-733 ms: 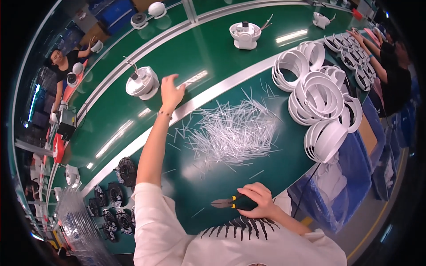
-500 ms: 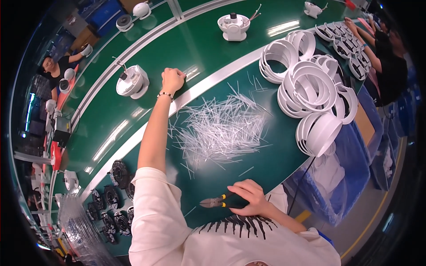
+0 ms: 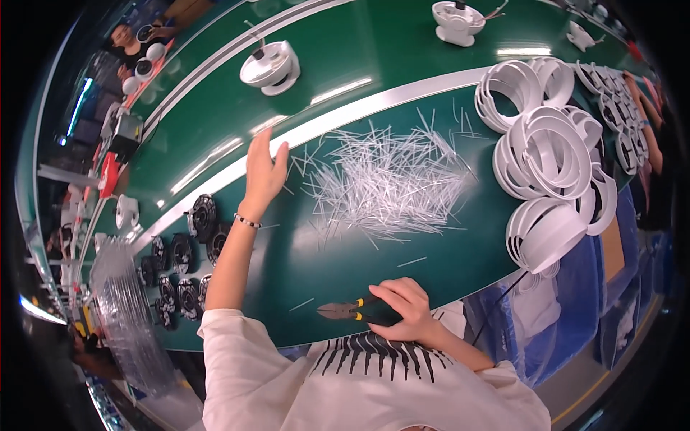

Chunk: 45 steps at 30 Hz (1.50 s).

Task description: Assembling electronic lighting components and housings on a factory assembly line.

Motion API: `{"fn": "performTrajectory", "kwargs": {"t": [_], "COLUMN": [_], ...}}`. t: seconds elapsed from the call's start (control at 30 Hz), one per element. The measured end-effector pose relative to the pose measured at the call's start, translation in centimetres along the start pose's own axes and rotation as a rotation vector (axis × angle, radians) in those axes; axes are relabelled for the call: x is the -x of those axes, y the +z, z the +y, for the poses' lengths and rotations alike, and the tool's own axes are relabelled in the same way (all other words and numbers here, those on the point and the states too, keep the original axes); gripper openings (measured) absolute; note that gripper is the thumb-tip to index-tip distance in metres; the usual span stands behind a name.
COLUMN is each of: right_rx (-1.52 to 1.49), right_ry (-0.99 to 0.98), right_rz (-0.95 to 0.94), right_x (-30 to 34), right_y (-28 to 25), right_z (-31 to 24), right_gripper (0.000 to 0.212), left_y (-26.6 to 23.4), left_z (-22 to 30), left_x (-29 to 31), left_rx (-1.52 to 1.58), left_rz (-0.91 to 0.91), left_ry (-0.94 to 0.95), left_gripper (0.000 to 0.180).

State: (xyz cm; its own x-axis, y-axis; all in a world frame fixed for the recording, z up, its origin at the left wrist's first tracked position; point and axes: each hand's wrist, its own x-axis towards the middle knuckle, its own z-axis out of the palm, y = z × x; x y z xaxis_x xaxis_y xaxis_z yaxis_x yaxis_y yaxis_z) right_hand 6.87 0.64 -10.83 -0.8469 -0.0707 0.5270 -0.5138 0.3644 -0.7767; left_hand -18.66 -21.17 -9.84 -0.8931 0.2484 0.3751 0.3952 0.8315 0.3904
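My left hand [image 3: 266, 169] is raised near the white rail between the near table and the green belt. Its fingers are stretched out, and nothing shows in it. Beyond it on the belt stands a white, dome-shaped device [image 3: 272, 70] with wires sticking up. My right hand [image 3: 406, 309] is wrapped around the handles of diagonal cutters [image 3: 338, 311], close to my body at the table's near edge. The jaws point left. A loose pile of thin white strips [image 3: 388, 179], like cable ties, covers the middle of the table.
Stacked white rings [image 3: 543, 151] stand on the right side of the table. Round black parts [image 3: 182, 255] lie at the left, beside clear plastic sleeves [image 3: 129, 309]. Another white device [image 3: 458, 21] sits farther along the belt. Blue plastic-lined bins [image 3: 546, 316] stand at right; other people work nearby.
My left hand has drawn back from the belt toward me, and its curled fingers have straightened. The view has turned, so things sit farther right. The right hand keeps hold of the cutters.
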Motion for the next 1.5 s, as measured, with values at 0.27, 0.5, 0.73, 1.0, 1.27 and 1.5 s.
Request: {"fn": "performTrajectory", "kwargs": {"t": [0.27,0.5,0.73,1.0,1.27,1.5], "right_rx": [-0.023,-0.042,-0.040,-0.045,-0.043,-0.034], "right_ry": [-0.001,0.001,0.011,-0.004,0.026,0.032], "right_rz": [-0.035,-0.016,-0.083,-0.074,-0.080,-0.090], "right_x": [0.3,0.3,0.1,0.0,0.0,0.0], "right_y": [-0.4,-0.5,-0.5,-0.2,-0.9,-0.7], "right_z": [0.1,0.2,0.6,0.6,0.7,0.1], "right_gripper": [0.054,0.056,0.056,0.058,0.055,0.054], "left_y": [3.0,-2.2,-3.2,1.0,-7.8,-4.2], "left_z": [6.5,8.5,3.8,10.7,9.5,10.0], "left_x": [3.3,5.7,15.5,7.6,15.0,19.5], "left_rx": [-0.002,0.109,-0.164,0.429,-0.030,-0.303], "left_rz": [-0.346,0.008,-0.086,-0.167,-0.121,-0.462], "left_ry": [0.306,0.070,-0.427,0.073,-0.061,-0.077], "left_gripper": [0.062,0.056,0.063,0.052,0.062,0.088]}}
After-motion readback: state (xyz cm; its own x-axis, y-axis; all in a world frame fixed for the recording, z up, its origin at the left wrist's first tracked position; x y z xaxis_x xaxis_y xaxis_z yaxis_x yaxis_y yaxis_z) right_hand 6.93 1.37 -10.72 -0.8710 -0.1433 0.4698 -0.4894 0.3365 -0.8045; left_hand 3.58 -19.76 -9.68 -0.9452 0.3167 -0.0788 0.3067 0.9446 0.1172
